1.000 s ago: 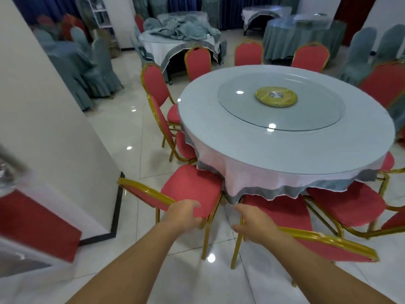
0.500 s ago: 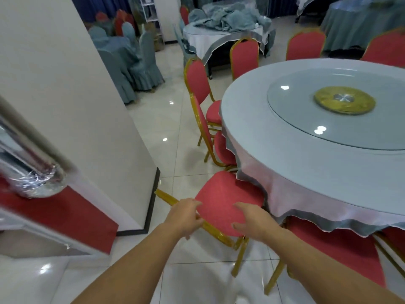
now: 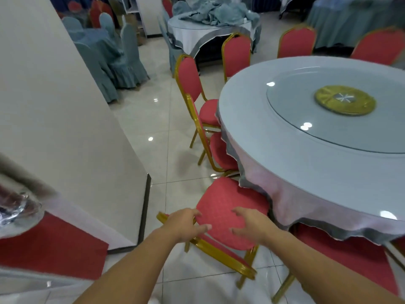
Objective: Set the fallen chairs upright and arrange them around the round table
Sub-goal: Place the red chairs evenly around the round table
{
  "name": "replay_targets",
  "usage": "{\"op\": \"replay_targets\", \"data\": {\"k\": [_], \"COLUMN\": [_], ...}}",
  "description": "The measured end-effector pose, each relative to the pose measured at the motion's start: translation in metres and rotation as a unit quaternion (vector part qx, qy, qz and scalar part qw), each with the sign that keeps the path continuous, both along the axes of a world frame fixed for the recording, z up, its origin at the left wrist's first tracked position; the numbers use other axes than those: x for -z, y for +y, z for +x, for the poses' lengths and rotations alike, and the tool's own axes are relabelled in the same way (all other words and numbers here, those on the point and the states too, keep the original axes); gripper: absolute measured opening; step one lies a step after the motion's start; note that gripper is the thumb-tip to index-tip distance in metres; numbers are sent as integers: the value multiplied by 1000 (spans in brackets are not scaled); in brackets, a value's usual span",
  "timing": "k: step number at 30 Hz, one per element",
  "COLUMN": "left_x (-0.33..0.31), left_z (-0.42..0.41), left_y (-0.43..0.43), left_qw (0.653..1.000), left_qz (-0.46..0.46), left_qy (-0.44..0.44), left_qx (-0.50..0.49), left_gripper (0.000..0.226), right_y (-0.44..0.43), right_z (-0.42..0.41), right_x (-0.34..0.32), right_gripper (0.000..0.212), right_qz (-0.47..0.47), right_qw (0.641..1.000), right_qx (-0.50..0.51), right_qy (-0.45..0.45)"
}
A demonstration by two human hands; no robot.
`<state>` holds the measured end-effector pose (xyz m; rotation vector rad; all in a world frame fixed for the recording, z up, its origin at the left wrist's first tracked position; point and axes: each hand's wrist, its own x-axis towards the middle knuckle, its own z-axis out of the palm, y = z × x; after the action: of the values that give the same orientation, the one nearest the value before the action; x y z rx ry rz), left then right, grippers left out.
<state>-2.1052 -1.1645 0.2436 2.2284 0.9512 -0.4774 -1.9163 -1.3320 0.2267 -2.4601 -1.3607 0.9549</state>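
A red chair (image 3: 221,205) with a gold frame stands upright in front of me, its seat partly tucked under the cloth of the round table (image 3: 306,176). My left hand (image 3: 186,224) lies over the gold top rail of the chair's back, fingers spread and thumb apart. My right hand (image 3: 252,224) hovers open over the back edge of the seat. A glass turntable (image 3: 306,132) with a gold hub (image 3: 345,100) sits on the table. More red chairs stand upright around the rim: two on the left (image 3: 190,75) (image 3: 219,152), one at lower right (image 3: 350,262), others at the far side (image 3: 236,51).
A white pillar (image 3: 54,106) with a dark base strip stands close on the left, leaving a tiled aisle between it and the chairs. Behind are a table heaped with grey-blue cloths (image 3: 210,20) and grey-blue covered chairs (image 3: 109,51). Red carpet (image 3: 43,249) lies at lower left.
The chair has slid further in under the tablecloth. Both hands, closed on the chair backs before, now have their fingers spread. My view has swung left and downward.
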Motion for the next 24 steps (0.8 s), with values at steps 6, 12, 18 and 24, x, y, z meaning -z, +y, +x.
{"op": "replay_targets", "data": {"k": [6,12,18,24], "left_x": [36,41,74,97], "left_z": [-23,-41,-52,-55], "left_y": [37,63,71,71], "left_qw": [994,965,984,984], "left_qz": [-50,5,90,72], "left_qy": [-15,-33,28,42], "left_qx": [94,259,151,155], "left_gripper": [113,51,12,20], "right_y": [-2,-2,-7,-15], "right_z": [-57,-125,-142,-169], "right_x": [21,35,19,32], "right_gripper": [69,62,55,33], "right_qz": [-19,9,-32,-40], "right_qw": [992,965,970,971], "right_qx": [124,247,225,235], "right_qy": [7,82,91,31]}}
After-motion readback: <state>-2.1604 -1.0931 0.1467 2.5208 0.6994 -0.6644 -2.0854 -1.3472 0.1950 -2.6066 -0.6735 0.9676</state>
